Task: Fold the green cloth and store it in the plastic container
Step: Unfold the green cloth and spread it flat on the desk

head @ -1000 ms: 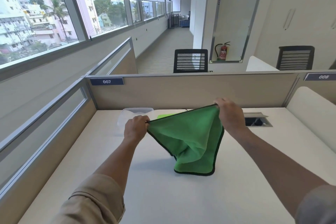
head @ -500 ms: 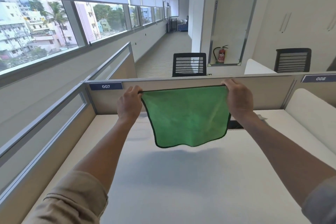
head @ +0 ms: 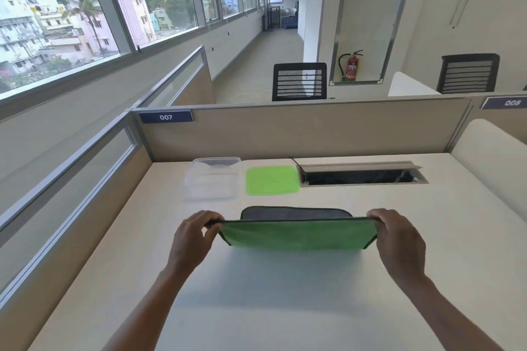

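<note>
One green cloth hangs stretched over the middle of the white desk, its long axis running left to right and its dark-bound top edge taut and level. A grey band shows just beyond that edge; whether it is the cloth's other face or its far part lying on the desk cannot be told. Two hands hold it: the left hand pinches the top left corner, the right hand pinches the top right corner, fingers closed on the hem. Farther off, near the partition, stands one clear plastic container, open and to the left. Just beside it on the right lies one green lid, flat. Right of the lid is one open cable hatch.
</note>
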A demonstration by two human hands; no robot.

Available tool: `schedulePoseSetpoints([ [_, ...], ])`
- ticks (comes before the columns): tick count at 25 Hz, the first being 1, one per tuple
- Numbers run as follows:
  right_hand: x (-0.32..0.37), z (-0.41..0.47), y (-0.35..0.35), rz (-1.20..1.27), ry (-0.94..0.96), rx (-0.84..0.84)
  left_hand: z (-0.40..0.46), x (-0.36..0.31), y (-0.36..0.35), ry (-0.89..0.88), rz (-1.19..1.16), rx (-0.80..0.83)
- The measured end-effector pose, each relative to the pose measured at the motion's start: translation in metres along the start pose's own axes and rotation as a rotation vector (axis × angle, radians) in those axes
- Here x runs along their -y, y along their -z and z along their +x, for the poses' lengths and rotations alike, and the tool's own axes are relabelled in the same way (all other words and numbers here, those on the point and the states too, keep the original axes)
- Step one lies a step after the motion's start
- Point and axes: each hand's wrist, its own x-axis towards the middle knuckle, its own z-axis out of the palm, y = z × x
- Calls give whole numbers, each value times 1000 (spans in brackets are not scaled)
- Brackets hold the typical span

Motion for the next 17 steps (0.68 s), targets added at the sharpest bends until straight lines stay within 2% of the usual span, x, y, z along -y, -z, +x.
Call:
schedulePoseSetpoints([
  [3, -19, -34, -9, 33, -129, 121, -32, 9, -15, 146, -59, 94],
  [7, -21, -48, -14, 118, -289, 163, -36, 10, -27, 273, -131, 111],
  [10, -22, -44, -20, 143, -350, 167, -30, 12, -35, 372, -194, 98],
  [17, -32, -9, -39, 124, -392, 187, 8, 20, -54, 465, -215, 107],
])
